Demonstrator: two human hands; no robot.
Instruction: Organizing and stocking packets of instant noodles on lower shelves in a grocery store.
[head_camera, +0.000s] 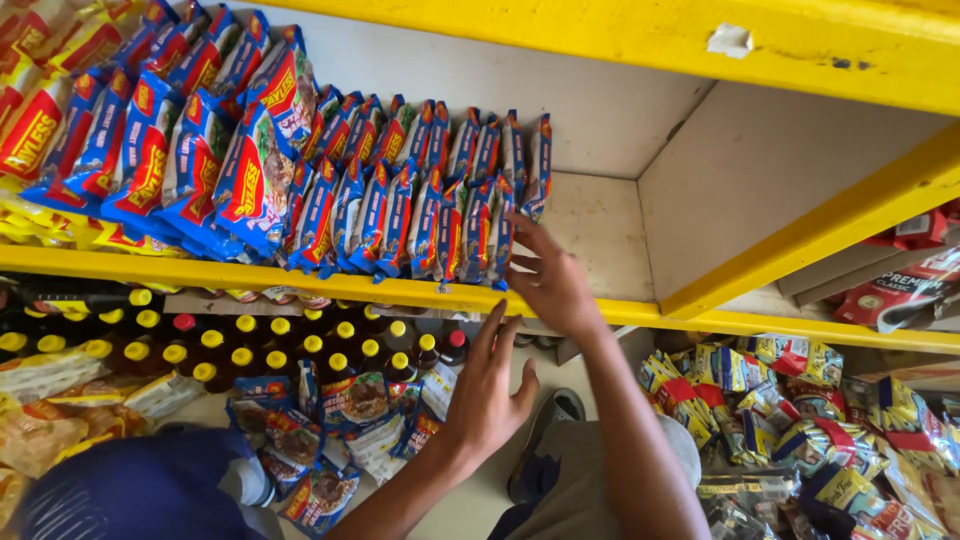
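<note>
Head view, right hand (552, 285) open touching blue packets (440, 215), left hand (487, 395) open, bottles (270, 345) below

Bright, even daylight; soft shadows, edges stretched.

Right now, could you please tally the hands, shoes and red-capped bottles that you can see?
hands: 2 (left hand, right hand)
grey shoe: 1
red-capped bottles: 2
Total: 5
</note>
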